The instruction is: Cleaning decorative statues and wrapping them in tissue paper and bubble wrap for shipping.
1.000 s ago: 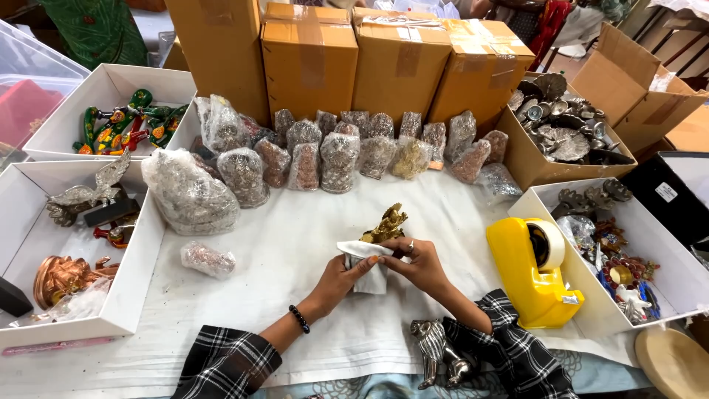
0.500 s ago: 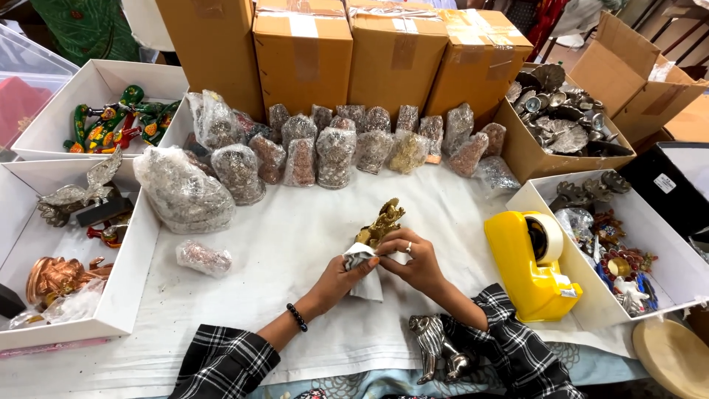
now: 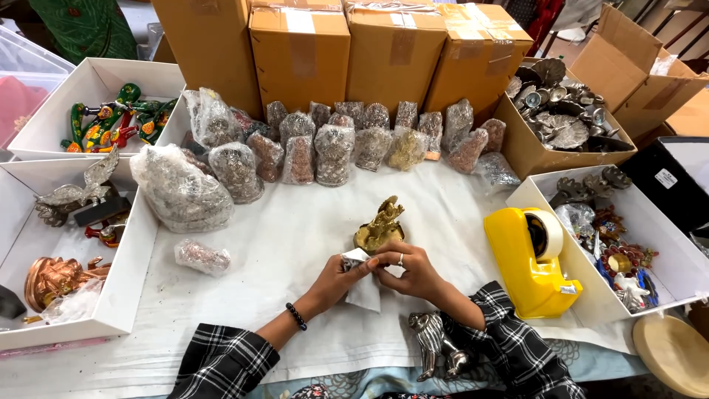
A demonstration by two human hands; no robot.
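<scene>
Nearest me, a silver animal figurine (image 3: 434, 346) lies at the table's near edge, touching my right sleeve. Just beyond, my left hand (image 3: 341, 275) pinches a piece of white paper (image 3: 363, 290), and my right hand (image 3: 408, 267) closes its fingers round the base of a small brass figurine (image 3: 380, 225), which stands upright at the middle of the white cloth (image 3: 281, 244).

Open cloth lies to the left of my hands, with only a small wrapped bundle (image 3: 201, 256) on it. To the right, a yellow tape dispenser (image 3: 533, 260) stands near, leaving a narrow strip of free cloth.

On the near left, a white box (image 3: 125, 273) holds a copper figurine (image 3: 53, 278) and a silver bird (image 3: 74, 193). On the right, a white tray (image 3: 543, 196) holds small coloured ornaments. Farther off, a row of plastic-wrapped figurines (image 3: 332, 148) runs across the cloth. At far left, another white box (image 3: 52, 111) holds green painted figures (image 3: 118, 122). At far right, an open carton (image 3: 517, 137) holds grey metal pieces. Closed cardboard cartons (image 3: 299, 52) line the far edge.
</scene>
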